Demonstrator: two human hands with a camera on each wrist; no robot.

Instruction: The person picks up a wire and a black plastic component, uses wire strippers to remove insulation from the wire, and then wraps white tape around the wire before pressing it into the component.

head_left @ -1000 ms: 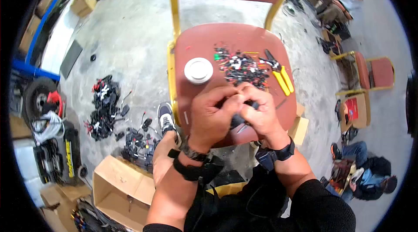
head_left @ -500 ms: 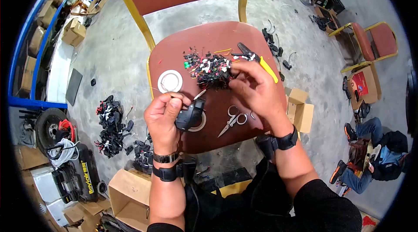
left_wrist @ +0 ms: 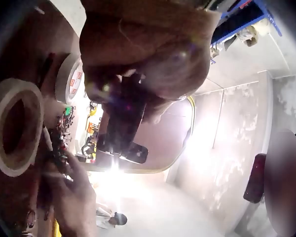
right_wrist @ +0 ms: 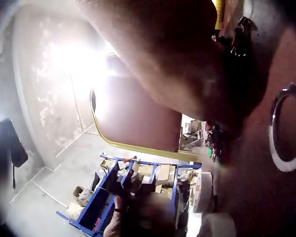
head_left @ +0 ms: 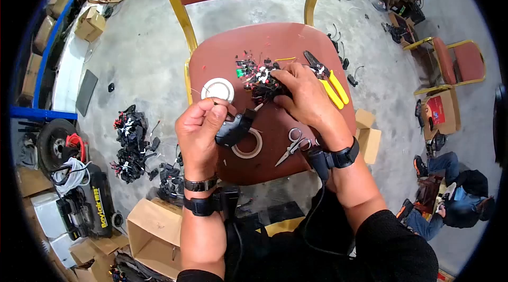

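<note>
My left hand [head_left: 197,131] pinches a thin wire near the left front of the red chair seat [head_left: 222,51]. At its fingertips a black plastic housing [head_left: 235,129] is held over the seat, blocking part of a tape ring [head_left: 259,145]. My right hand [head_left: 309,96] reaches over a pile of small connectors and wire bits [head_left: 256,78], index finger stretched out and thumb apart, fingertips at the pile's right edge. In the left wrist view the housing [left_wrist: 123,118] shows dark below the fingers.
A white tape roll [head_left: 218,89] lies left of the pile. Yellow-handled wire strippers [head_left: 332,87] are right of it, and small scissors [head_left: 291,147] lie nearer the front. Black parts [head_left: 132,141] and an open carton [head_left: 153,224] are on the floor at left.
Both hands were together over the seat's front, then parted. The left kept the black housing; the right moved to the pile. The tape ring and scissors became visible.
</note>
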